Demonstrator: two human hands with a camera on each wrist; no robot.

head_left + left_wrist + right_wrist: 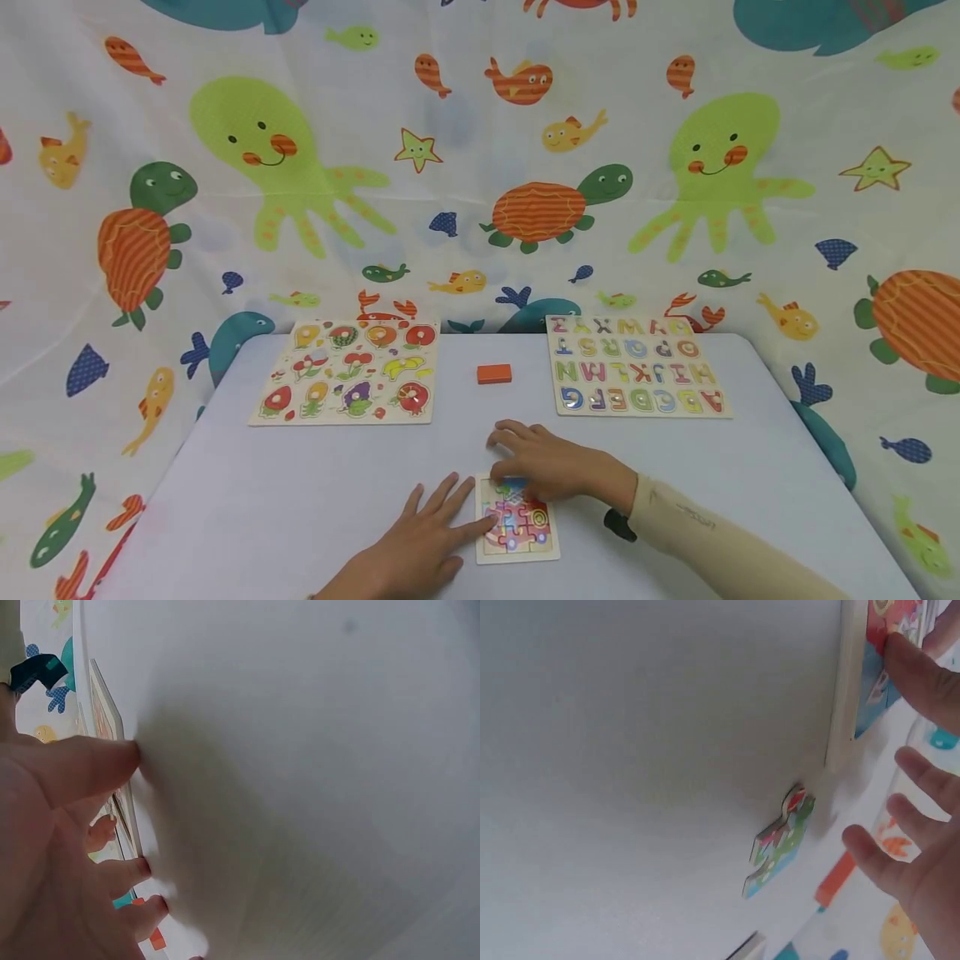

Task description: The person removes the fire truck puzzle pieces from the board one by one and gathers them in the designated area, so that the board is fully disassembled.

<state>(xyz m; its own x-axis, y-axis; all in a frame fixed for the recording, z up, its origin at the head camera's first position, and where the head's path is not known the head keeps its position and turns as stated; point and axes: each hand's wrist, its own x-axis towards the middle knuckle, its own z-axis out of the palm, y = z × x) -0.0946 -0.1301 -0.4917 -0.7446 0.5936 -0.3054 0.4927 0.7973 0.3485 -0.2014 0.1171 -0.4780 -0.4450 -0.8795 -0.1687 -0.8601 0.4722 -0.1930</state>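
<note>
A small jigsaw puzzle in a pale wooden frame (517, 559) lies on the table at the front middle in the head view. My left hand (420, 546) is flat at its left, fingers spread, the index fingertip touching the pieces. My right hand (551, 462) reaches over the puzzle's far end from the right. In the right wrist view its thumb (919, 675) presses on the blue and red picture, while the other fingers stretch out loosely. Beside the frame, under those fingers, lies a loose puzzle piece (784, 838) with green and red print; my right hand hides it in the head view.
A fruit peg board (375, 362) lies at the back left, and an alphabet board (637, 360) at the back right. Between them sits a small orange block (494, 374). A curtain printed with sea animals (465, 108) hangs behind the white table (300, 492).
</note>
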